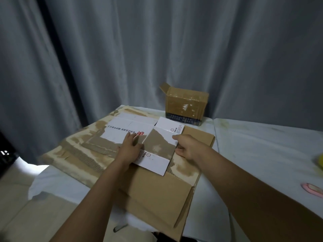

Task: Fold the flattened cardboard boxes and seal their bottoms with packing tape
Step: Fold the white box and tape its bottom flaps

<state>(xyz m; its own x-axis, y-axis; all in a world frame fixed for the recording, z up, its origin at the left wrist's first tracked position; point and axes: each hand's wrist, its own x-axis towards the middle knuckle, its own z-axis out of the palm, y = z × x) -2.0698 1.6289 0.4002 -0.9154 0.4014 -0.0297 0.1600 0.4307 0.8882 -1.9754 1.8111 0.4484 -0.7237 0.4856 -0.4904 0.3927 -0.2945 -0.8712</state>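
Step in hand, as I judge it: picking one flat box (158, 147) off the stack (153, 194) to open it up. No folding done on it yet, no tape on it.

My left hand (130, 145) lies on the flat box's left edge, fingers fairly straight and pressing down; I cannot tell whether the thumb hooks under. My right hand (187, 147) is at its right edge, fingers curled at that edge, thumb on top, which reads as a pinch on the card.

Position: the flat box lies on top of the stack, near the middle of the table (262, 151), angled toward the far edge. A made-up box (186, 105) stands at the far edge against the curtain (157, 41), one flap raised, glossy tape on its face.

Look of the flat box: white printed face, small black print, a red mark under the left fingers. A wide patch of the white layer is torn off, bare brown card showing.

Next move calls for: lift it clear, push opposite edges inward to make a tube, then fold the bottom flaps. Torn card may crease weakly. I see no tape roll for certain; a pink thing (312, 189) lies at the right edge, unidentified.
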